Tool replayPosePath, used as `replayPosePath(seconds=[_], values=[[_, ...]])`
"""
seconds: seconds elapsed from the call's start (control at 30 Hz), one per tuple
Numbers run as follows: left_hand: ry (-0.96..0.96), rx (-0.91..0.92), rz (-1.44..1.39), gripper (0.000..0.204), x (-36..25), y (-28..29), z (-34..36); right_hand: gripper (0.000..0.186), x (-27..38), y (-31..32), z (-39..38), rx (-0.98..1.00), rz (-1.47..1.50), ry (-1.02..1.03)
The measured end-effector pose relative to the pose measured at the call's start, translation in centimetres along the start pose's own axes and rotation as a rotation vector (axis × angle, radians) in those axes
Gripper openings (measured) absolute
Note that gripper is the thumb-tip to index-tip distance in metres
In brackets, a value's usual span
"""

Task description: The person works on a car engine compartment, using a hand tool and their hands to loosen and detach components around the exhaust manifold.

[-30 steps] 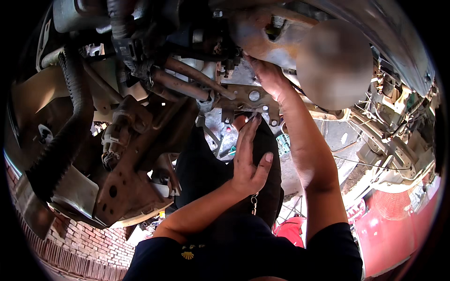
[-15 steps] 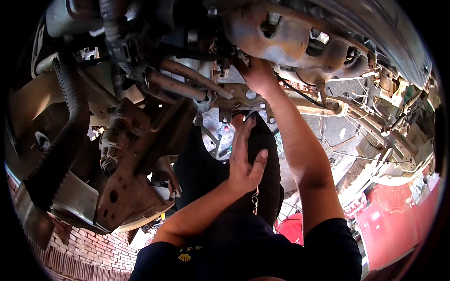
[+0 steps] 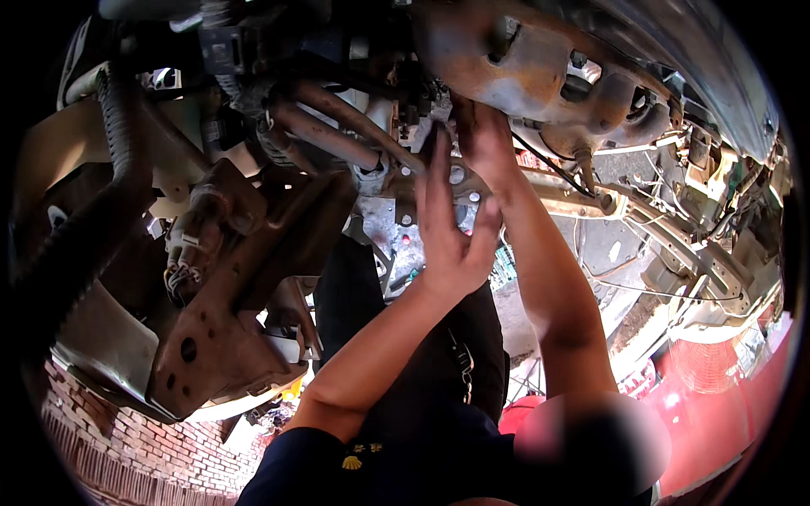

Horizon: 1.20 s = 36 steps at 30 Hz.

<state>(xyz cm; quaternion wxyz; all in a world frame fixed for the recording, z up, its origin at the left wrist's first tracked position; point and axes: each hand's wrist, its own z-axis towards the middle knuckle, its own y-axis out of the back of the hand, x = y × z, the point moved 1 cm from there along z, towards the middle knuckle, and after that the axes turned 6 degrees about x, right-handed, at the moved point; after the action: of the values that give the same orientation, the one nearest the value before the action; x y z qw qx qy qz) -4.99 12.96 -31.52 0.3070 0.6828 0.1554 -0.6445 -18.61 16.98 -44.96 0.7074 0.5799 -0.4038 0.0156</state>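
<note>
My left hand [image 3: 447,240] is raised below the engine parts, its fingers stretched upward and the thumb held apart. Nothing shows in it. Just beside it, my right hand [image 3: 488,152] reaches up under the edge of a rusty, dented metal heat shield [image 3: 527,63]. Shadow hides the right fingertips, so what they touch cannot be made out. Left of both hands, two brown metal pipes [image 3: 329,135] slant down toward a metal crossmember [image 3: 548,185] with round holes.
A black corrugated hose [image 3: 120,126] hangs at the left, near a wiring connector [image 3: 190,244] and a rusty perforated bracket [image 3: 198,354]. Loose wires [image 3: 666,181] and body metal lie at the right. A red panel [image 3: 717,422] and a brick surface [image 3: 152,438] show lower down.
My left hand has moved up and slightly right, closer to my right hand. The right hand has shifted slightly right and down. The view has shifted a little.
</note>
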Motion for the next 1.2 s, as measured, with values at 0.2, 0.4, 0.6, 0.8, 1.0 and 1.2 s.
replayPosePath(seconds=[0.2,0.4,0.6,0.8,1.0,1.2], values=[[-0.036,-0.271,-0.241,0.072,-1.2,-2.6,7.1,0.024,-0.4,-1.4,-0.7,-0.104,0.212,-0.077],[0.068,-0.392,-0.352,0.069,-2.4,-2.5,8.6,0.016,-1.4,-3.2,-0.5,-0.322,0.342,-0.071],[-0.026,-0.394,-0.395,0.066,-2.3,-2.6,9.1,0.015,-1.6,-3.7,-0.6,-0.349,0.445,-0.061],[0.085,-0.336,-0.146,0.051,-2.7,-0.5,7.4,0.016,0.3,-2.9,1.7,-0.235,0.438,-0.073],[0.039,-0.341,-0.262,0.066,-3.0,-2.6,9.3,0.017,-2.8,-2.9,0.8,-0.240,0.370,-0.094],[0.083,-0.473,-0.611,0.065,-3.3,-3.3,9.5,0.018,-1.3,-3.2,-0.7,-0.216,0.362,-0.119]])
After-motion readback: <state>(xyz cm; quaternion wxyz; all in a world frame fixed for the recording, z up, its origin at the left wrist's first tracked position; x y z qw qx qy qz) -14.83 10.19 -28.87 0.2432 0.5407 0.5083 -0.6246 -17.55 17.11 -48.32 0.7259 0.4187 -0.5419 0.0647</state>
